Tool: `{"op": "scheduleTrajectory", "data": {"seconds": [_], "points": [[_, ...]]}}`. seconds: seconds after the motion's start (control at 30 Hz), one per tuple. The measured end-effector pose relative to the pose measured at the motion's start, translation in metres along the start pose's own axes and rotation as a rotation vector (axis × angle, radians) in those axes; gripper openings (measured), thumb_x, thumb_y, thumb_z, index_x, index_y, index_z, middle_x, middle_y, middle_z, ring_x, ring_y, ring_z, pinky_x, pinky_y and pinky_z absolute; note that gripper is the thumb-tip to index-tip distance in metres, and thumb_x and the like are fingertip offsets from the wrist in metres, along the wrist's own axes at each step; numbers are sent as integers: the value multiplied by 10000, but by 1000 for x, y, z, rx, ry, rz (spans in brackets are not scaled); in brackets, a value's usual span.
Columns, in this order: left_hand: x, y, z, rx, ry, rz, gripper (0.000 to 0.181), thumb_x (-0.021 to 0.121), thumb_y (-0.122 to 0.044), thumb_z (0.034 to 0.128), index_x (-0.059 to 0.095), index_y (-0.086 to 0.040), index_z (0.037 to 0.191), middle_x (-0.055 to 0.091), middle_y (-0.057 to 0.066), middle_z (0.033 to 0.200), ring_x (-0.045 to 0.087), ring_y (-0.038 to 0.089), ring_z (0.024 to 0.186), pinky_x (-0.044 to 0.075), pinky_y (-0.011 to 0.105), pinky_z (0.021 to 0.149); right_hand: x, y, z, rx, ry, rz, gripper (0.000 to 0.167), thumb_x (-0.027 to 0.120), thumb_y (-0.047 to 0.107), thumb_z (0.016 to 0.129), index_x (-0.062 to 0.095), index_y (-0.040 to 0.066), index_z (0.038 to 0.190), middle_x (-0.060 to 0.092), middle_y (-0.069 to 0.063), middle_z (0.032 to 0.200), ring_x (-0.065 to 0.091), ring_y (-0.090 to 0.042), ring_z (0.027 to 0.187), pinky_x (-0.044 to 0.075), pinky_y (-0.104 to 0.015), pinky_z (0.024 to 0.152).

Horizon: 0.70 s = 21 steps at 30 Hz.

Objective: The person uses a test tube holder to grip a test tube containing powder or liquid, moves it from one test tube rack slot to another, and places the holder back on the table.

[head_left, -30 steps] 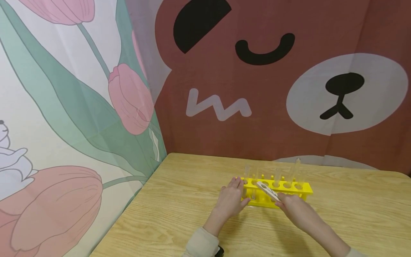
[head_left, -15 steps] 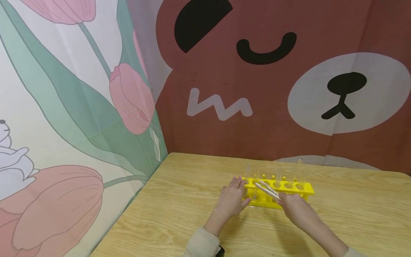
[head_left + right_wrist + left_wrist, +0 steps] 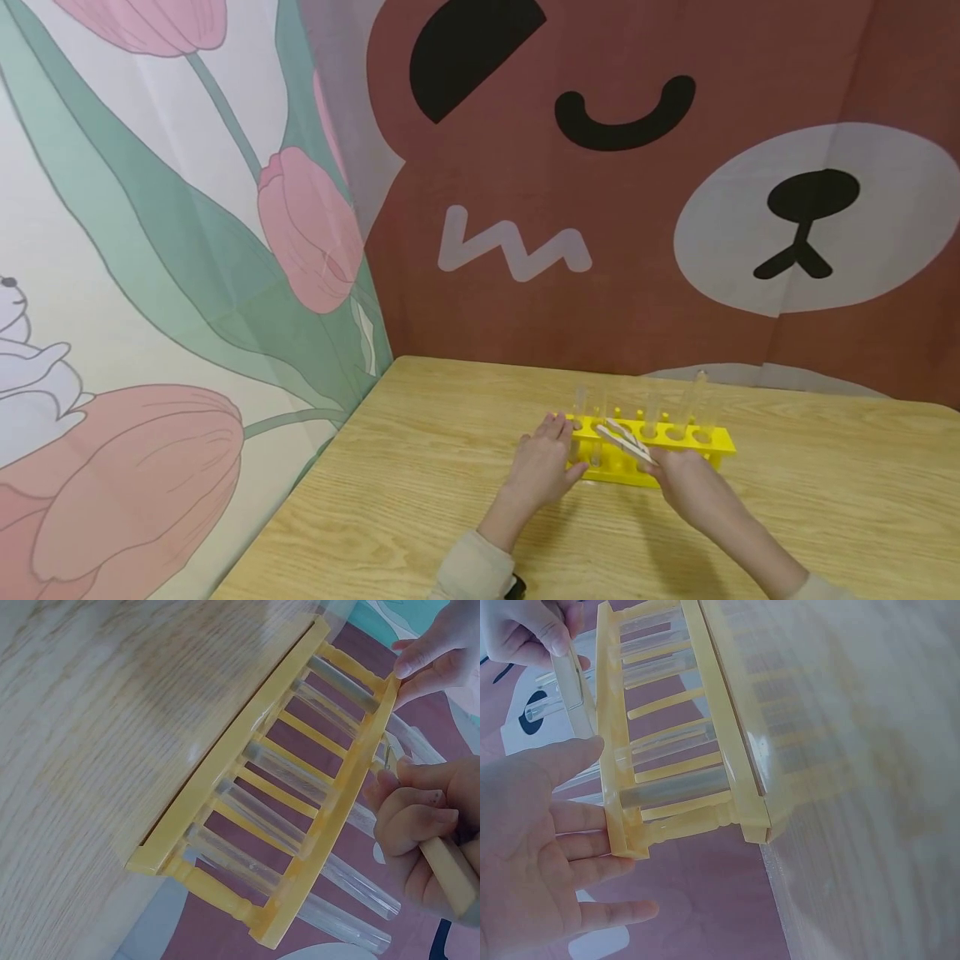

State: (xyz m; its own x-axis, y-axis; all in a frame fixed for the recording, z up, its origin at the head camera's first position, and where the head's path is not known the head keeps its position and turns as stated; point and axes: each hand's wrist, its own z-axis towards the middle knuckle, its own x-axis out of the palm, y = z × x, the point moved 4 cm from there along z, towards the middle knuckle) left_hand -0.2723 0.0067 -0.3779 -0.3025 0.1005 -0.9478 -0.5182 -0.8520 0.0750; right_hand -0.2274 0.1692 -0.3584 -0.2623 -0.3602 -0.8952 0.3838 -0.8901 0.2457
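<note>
Fingers [image 3: 589,844] of the left hand [image 3: 537,467] lie straight and spread against the left end of the yellow rack [image 3: 722,438], the thumb held apart from them; this looks like a light touch, most likely to keep the frame from sliding. The right hand [image 3: 693,487] grips a wooden clamp [image 3: 624,442] with its fingers curled round the legs. Holding it by the near end probably gives the leverage that parts the far tips, which stand spread over the left half of the rack; whether they touch a tube cannot be told.

The rack stands upright on the table [image 3: 375,500], long side towards the person, presumably so that every hole is within reach. Five clear tubes [image 3: 360,887] sit in it, bottoms down by the base and tops above the upper bar; the third hole from the left seems to lack one. Slim pegs [image 3: 313,734] line the rack's far side, and turned posts [image 3: 217,896] join bar and base at the ends. Pale and flat-sided, the clamp carries a metal spring [image 3: 388,754].
</note>
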Motion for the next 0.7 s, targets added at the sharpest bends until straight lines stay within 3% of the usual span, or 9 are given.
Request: {"op": "scheduleTrajectory", "data": {"seconds": [0.3,0.7], "points": [[2,0,1,-3,-3,16,602,530,-478,854,479,-70,1294,440,58,1329,363,181,1242,449,393,830,2,-1,3,46,54,10,183,631,47,809,502,65,680,362,30,506,320,-90,406,281,-180,366],[3,0,1,-7,-22,17,597,540,-484,845,495,-78,1281,453,53,1318,377,174,1231,455,388,820,2,1,5,26,40,-12,217,636,46,806,476,75,662,347,27,502,305,-87,405,265,-173,366]]}}
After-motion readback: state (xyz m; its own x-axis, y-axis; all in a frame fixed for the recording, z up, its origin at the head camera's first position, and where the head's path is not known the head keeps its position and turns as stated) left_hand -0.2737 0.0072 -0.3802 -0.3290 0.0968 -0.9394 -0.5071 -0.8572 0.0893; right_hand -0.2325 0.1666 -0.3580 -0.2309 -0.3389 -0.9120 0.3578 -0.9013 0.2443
